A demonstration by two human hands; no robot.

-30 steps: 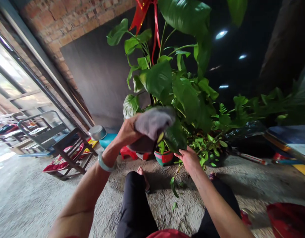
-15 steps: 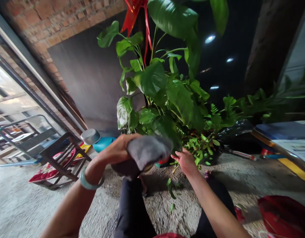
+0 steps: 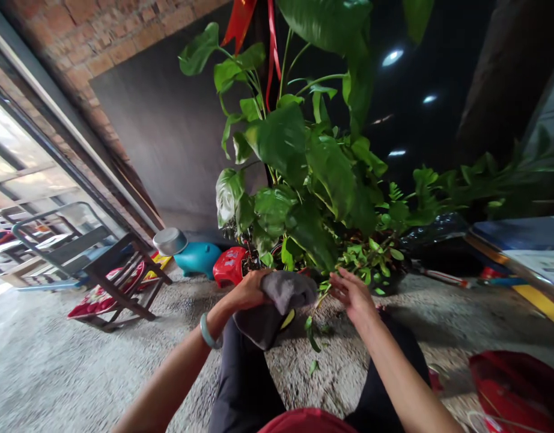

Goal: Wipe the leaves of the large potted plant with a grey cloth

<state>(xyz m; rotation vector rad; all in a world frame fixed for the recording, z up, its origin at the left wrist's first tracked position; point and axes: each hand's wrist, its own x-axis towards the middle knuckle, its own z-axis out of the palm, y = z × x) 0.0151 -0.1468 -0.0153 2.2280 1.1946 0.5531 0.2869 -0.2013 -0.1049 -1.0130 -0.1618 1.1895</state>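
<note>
On the gravel floor (image 3: 79,367), potted plant (image 3: 299,180); no writing legible; left hand (image 3: 247,291) clutches grey cloth (image 3: 277,304); right hand (image 3: 353,294), fingers loose, touches low leaves (image 3: 324,287)

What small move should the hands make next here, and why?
Probably lift the cloth onto a low leaf. The left hand grips the cloth just under the plant, and the right hand is open beside the leaves, ready to support one.

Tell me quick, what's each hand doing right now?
Left hand: closed on a grey cloth held low in front of the potted plant.
Right hand: open, fingers spread by a low leafy stem, gripping nothing.
</note>
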